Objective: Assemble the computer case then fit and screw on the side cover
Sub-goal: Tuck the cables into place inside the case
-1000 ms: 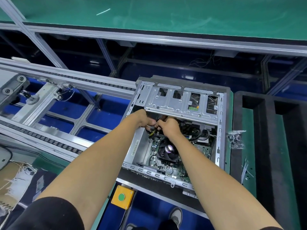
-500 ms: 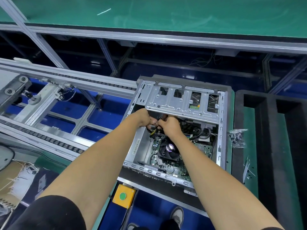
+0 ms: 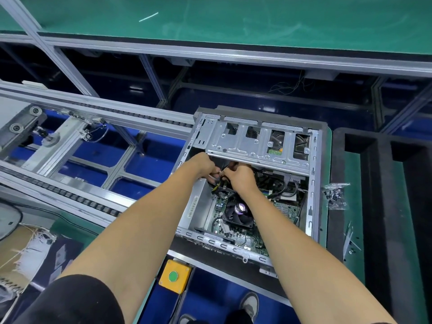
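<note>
The computer case (image 3: 254, 181) lies on its side with the open face up, on a green-topped pallet (image 3: 323, 197) at the near edge of the conveyor line. A metal drive cage (image 3: 257, 146) spans the far part of the opening, leaving free room only below it, over the motherboard (image 3: 247, 237) and its fan (image 3: 239, 212). The case walls rim this opening on the left, right and near sides.

Both hands reach into the gap just under the cage's near edge. The left hand (image 3: 205, 166) has its fingers curled around a bundle of black cables (image 3: 218, 183), and the right hand (image 3: 240, 178) pinches the same bundle; the two hands touch or nearly touch. The fingertips are partly hidden by the cage.

To the right of the case, on the pallet, lies a clear bag of screws (image 3: 335, 196), near but apart from the wall. Beyond it stands a black foam tray (image 3: 383, 206). Left of the case run the conveyor rails (image 3: 93, 113), with open space between them. A yellow button box (image 3: 174, 275) sits below the near rail.
</note>
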